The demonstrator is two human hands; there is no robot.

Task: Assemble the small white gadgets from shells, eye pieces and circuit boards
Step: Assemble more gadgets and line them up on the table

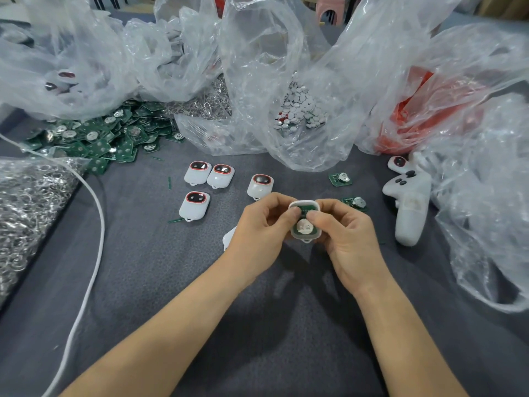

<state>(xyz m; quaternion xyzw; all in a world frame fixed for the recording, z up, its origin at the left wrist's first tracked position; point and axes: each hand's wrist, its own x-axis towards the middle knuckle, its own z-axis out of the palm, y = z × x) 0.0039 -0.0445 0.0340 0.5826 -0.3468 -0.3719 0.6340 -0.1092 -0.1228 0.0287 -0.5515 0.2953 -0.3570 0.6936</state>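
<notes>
While left hand (257,229), right hand (350,237) grip, shell (304,202) between.

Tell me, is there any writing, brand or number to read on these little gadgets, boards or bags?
None can be read.
Circuit board in the shell held by the left hand and right hand: any print is too small.
Pile of green boards: too blurred.
Finished gadgets: no lettering shows.
White controller: no lettering shows.

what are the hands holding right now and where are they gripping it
Both hands hold one open white shell with a circuit board inside: the left hand grips its left edge, the right hand its right edge, thumbs on the board.
</notes>
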